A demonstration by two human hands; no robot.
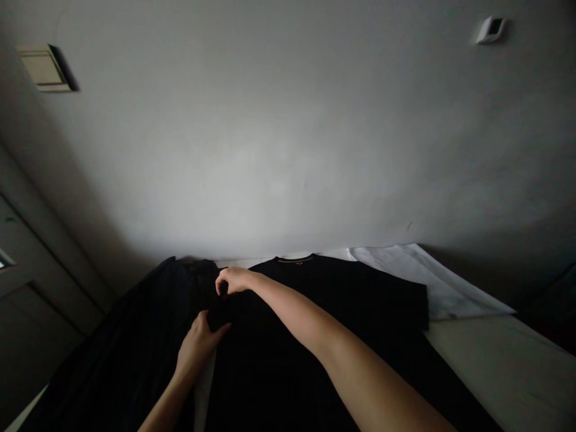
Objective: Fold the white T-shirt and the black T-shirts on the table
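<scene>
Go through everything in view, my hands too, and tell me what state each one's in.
Black T-shirt: mostly spread out, collar at the far end
Dark garment: rumpled
White cloth: lying partly under the T-shirt
Right hand: fingers curled, grip unclear
Left hand: thumb and index finger apart, grip unclear
Door: can't tell if open or shut

Dim grey wall (288,132), panelled door (27,336).

A cream plate (43,69) and a white fixture (490,30) sit on the grey wall (279,132) beside a door (31,327).
</scene>
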